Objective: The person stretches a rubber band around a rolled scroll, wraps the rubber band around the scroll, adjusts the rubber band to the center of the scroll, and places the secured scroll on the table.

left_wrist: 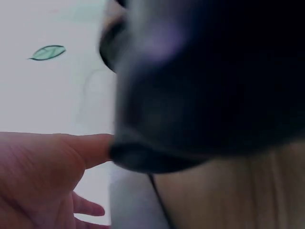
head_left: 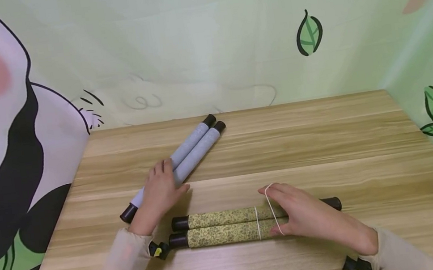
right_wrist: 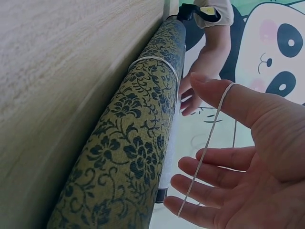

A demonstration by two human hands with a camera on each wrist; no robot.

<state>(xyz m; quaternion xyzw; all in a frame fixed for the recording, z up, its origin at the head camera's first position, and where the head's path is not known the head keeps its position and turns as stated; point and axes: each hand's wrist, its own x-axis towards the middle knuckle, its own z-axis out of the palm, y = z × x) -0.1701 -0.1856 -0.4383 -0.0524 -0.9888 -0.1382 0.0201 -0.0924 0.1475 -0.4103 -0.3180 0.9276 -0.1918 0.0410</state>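
A yellow scroll [head_left: 222,234] with dark floral print and black ends lies as two parallel rolls near the front of the table. One white elastic band [head_left: 258,226] circles both rolls. A second white elastic band [right_wrist: 206,148] is looped over the thumb and fingers of my right hand [head_left: 309,211], whose spread fingers stretch it beside the yellow scroll. My left hand [head_left: 159,193] lies over a pale blue scroll [head_left: 198,153], also two rolls with black ends, set diagonally behind. Its thumb points outward, and a dark blur hides much of the left wrist view.
A wood-grain table [head_left: 322,140] carries both scrolls. Behind it hangs a pale green backdrop [head_left: 189,43] with a panda and leaves. Black straps [head_left: 159,250] sit at both wrists, the left one close to the yellow scroll's left end.
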